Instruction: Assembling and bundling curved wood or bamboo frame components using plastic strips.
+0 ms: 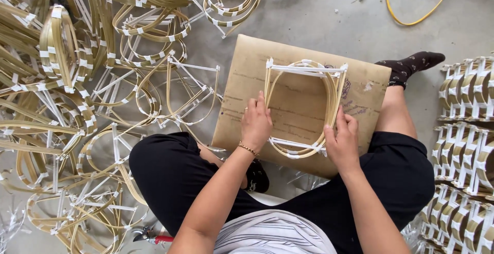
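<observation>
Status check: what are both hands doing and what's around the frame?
Left hand and right hand grip the bamboo frame by its sides. It rests on a brown board. Loose frames heaped left, nothing blocking.

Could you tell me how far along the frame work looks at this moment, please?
Done, it seems: neat rows of stacked frames on the right. In hand: one bamboo frame lies on the brown board, with the left hand and right hand on its sides. Left: a big loose pile of frames on the floor; whether those need more work I cannot tell.
</observation>
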